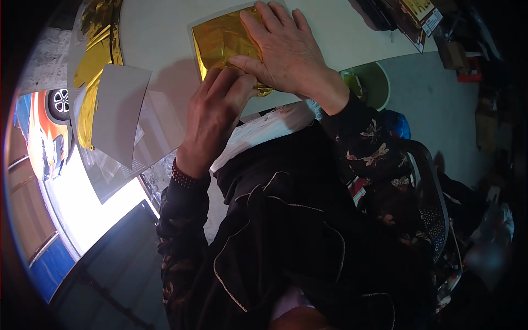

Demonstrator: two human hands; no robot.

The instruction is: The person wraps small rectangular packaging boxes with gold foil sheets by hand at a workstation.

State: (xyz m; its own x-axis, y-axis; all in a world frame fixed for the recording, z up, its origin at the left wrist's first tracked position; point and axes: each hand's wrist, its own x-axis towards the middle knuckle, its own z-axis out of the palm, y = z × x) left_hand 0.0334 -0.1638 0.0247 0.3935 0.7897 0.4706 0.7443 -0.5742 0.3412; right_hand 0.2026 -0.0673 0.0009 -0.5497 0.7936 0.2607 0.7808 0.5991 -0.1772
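Note:
A gold foil sheet [220, 41] lies on the table over a pale grey backing whose edge shows at its left. My right hand [289, 52] rests spread and flat on the foil's right side, thumb pointing left. Closed at the foil's near edge, my left hand [220, 104] has its fingers curled and pinched on the foil, just below my right thumb. The fingertips of the left hand are partly hidden. To the left, a grey card [121, 104] lies across more gold foil [88, 113].
The white table [159, 33] reaches my lap. A green-rimmed bin [385, 88] stands at its right edge. Dark items and packaging [415, 22] sit at the upper right. A chair [429, 203] is on my right; an orange car [49, 129] stands outside.

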